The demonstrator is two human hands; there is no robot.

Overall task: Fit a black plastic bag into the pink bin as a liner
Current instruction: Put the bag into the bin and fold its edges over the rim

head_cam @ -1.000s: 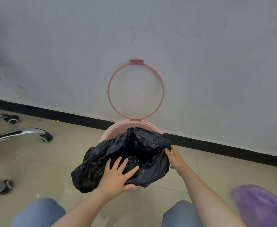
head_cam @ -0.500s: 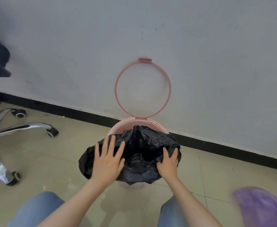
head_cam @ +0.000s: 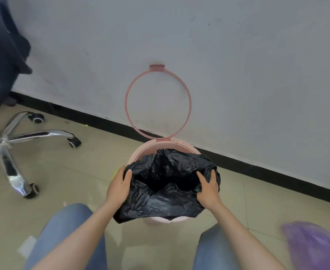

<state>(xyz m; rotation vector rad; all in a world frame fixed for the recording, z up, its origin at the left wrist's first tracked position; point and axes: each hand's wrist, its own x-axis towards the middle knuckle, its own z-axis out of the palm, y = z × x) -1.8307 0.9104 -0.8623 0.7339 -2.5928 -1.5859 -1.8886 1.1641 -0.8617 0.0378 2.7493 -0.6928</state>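
So: black bag [head_cam: 168, 184] sits over the mouth of the pink bin [head_cam: 140, 152], crumpled, w/ a dark hollow open in the middle. Its front edge hangs down over the near side of the bin, hiding most of that wall; only a strip of pink shows below the plastic and along the back rim. Back edge of the bag is bunched up in a peak, not spread over the rim.

Left hand [head_cam: 119, 187] grips the bag's left edge, fingers curled into the plastic, thumb side up. Right hand [head_cam: 208, 189] is closed on the right edge, fingers tucked over the fold, plastic pinched under them. Both forearms reach in from the bottom, between two knees in blue jeans [head_cam: 66, 236].

Hinged pink ring [head_cam: 158, 102] stands upright at the back of the bin, leaning against the white wall [head_cam: 238, 75], black skirting [head_cam: 267, 172] below it.

Around: chrome chair base [head_cam: 14, 137] w/ castors well off to the left, dark chair fabric above it at the frame edge. Purple bag [head_cam: 314, 248], blurred, lies bottom right on the tiled floor [head_cam: 62, 182], apart from the bin. Small scraps on the floor near the left knee.
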